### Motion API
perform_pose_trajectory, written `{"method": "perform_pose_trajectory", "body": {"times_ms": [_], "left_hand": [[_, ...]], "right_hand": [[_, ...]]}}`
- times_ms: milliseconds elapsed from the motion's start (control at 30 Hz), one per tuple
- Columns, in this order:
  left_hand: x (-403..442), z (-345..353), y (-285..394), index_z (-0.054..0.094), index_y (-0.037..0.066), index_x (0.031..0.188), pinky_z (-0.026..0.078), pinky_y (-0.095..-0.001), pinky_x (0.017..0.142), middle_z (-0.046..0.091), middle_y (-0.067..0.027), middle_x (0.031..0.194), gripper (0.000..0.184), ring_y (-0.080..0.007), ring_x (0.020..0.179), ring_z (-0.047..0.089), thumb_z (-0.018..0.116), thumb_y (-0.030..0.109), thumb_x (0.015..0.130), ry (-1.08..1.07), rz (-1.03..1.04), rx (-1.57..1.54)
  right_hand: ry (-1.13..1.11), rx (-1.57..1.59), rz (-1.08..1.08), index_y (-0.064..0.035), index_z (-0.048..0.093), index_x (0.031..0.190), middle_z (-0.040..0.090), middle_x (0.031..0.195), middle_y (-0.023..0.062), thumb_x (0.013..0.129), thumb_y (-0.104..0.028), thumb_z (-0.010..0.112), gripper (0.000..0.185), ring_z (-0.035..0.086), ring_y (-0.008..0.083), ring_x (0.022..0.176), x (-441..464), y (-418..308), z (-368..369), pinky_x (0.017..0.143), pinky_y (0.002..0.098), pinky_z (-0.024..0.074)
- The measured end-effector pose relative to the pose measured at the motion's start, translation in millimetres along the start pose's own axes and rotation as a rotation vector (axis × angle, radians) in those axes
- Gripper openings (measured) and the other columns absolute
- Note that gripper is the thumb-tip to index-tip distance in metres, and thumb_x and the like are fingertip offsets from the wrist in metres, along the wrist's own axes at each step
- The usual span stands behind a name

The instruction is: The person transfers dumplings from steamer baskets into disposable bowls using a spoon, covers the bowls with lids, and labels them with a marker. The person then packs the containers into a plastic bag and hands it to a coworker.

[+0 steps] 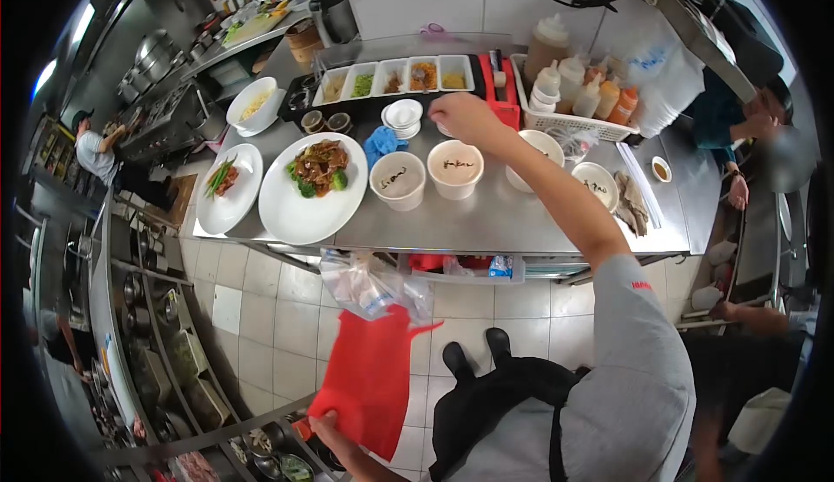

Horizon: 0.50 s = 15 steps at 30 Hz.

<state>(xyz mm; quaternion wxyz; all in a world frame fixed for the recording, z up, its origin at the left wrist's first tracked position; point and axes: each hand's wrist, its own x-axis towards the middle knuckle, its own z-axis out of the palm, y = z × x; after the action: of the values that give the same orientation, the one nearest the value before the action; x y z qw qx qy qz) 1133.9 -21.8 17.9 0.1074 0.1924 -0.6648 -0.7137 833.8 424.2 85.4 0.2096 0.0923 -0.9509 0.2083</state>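
Observation:
My left hand (327,428) is closed on the edge of a red plastic bag (369,378), which hangs low in front of the counter. My right hand (453,117) reaches over the counter, its fingers curled, beside a stack of small white dishes (402,117) and in front of the topping tray (423,77). What its fingers hold, if anything, is hidden. Under my right forearm stand white tubs with handwritten lids, among them one tub (456,169) and another (398,181). A crumpled blue glove or cloth (382,144) lies beside the dishes.
A plate of meat and broccoli (317,212) and a smaller plate (228,188) stand left. Squeeze bottles fill a white basket (578,121) at the back right. A clear plastic bag (369,282) hangs at the counter's front edge. Other people (97,153) stand on both sides.

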Motion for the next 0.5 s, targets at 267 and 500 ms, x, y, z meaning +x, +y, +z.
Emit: {"method": "perform_pose_trajectory", "body": {"times_ms": [267,500], "left_hand": [[-42.5,34.0,36.4,0.051,-0.011,0.105,0.051,-0.0339,0.07,0.062,-0.0159,0.087,0.061,-0.0277,0.076,0.062,0.063,0.022,0.056,0.049,-0.246,-0.168],[-58.0,42.1,54.6,0.054,-0.012,0.098,0.052,-0.0358,0.065,0.062,-0.0195,0.086,0.055,-0.0292,0.074,0.062,0.064,0.024,0.057,0.063,-0.3,-0.509]], "right_hand": [[-0.488,-0.484,-0.295,-0.007,0.068,0.082,0.067,0.084,0.0127,0.074,-0.015,0.057,0.016,0.066,0.0292,0.079,96.5,0.0,138.3,0.061,0.0415,0.0537],[-0.394,-0.483,-0.327,-0.0076,0.066,0.076,0.065,0.082,0.0146,0.075,-0.012,0.055,0.012,0.065,0.03,0.077,104.3,-13.5,145.8,0.064,0.0414,0.0525]]}}
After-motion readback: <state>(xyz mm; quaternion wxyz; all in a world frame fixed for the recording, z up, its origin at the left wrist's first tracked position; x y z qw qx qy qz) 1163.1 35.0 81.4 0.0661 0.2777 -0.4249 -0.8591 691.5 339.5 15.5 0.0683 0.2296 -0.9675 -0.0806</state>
